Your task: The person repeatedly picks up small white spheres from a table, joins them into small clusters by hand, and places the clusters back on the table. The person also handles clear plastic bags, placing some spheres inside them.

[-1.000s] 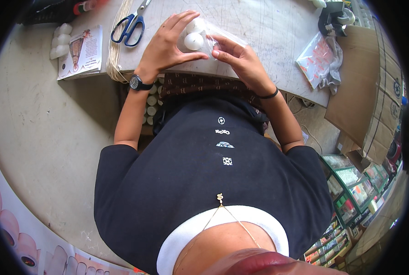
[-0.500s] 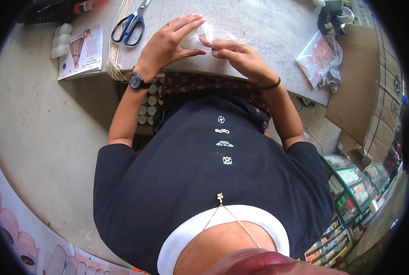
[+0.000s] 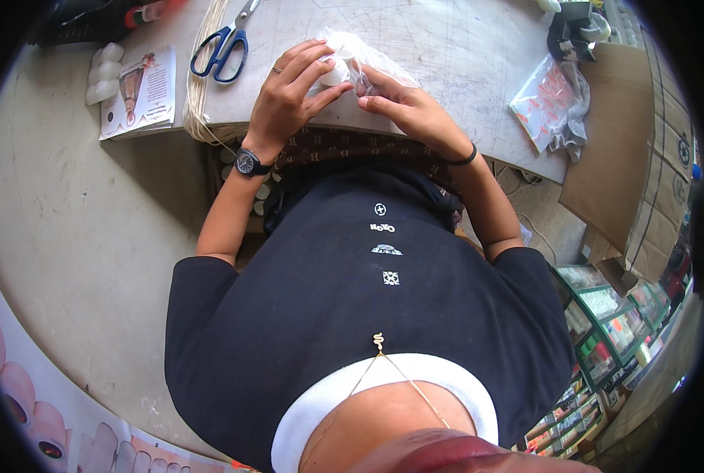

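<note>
My left hand (image 3: pixel 295 88) curls its fingers and thumb around a white rounded piece (image 3: pixel 335 73), smooth like wax. A clear plastic bag (image 3: pixel 379 65) lies crinkled against that piece, and I cannot tell how much of the piece is inside it. Between thumb and fingers, my right hand (image 3: pixel 411 106) pinches the bag's near edge. Both hands are over the table's front edge, close together. A black watch is on my left wrist and a dark band on my right.
Blue-handled scissors (image 3: pixel 229 55) and a bundle of cream cord (image 3: pixel 199 94) lie left of my hands. Farther left are a printed leaflet (image 3: pixel 143 91) and a white lumpy piece (image 3: pixel 105 73). A clear packet (image 3: pixel 543 102) and a cardboard box (image 3: pixel 608 142) sit at the right.
My left hand has turned and closed in around the white piece, which now shows more plainly. The bag has spread out, and my right hand has shifted slightly down along it.
</note>
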A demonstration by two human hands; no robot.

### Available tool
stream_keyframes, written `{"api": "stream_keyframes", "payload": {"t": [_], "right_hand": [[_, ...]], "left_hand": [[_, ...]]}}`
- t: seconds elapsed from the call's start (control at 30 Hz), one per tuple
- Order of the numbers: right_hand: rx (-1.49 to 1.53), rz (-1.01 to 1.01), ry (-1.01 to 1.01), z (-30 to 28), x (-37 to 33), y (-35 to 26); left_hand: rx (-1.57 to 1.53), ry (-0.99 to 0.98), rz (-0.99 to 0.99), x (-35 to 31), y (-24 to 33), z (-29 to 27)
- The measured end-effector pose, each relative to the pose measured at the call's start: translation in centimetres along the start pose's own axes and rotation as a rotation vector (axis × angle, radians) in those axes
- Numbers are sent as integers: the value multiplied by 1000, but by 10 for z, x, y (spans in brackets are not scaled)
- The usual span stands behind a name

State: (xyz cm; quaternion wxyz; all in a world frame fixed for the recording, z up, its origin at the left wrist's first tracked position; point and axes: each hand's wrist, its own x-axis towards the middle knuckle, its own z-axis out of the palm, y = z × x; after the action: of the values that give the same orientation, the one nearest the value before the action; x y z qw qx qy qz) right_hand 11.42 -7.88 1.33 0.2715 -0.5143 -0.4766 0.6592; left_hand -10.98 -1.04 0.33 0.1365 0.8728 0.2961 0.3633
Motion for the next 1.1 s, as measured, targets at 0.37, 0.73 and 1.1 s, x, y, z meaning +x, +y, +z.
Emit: {"api": "stream_keyframes", "payload": {"t": [0.37,0.73,1.1], "right_hand": [[42,-242,88,5,2,-5],[125,-232,22,4,2,2],[-33,-176,60,-5,2,-1]], "left_hand": [[-151,-141,-33,10,-8,5],[-203,-159,-41,9,-11,3],[-321,-150,-116,5,-13,-3]]}}
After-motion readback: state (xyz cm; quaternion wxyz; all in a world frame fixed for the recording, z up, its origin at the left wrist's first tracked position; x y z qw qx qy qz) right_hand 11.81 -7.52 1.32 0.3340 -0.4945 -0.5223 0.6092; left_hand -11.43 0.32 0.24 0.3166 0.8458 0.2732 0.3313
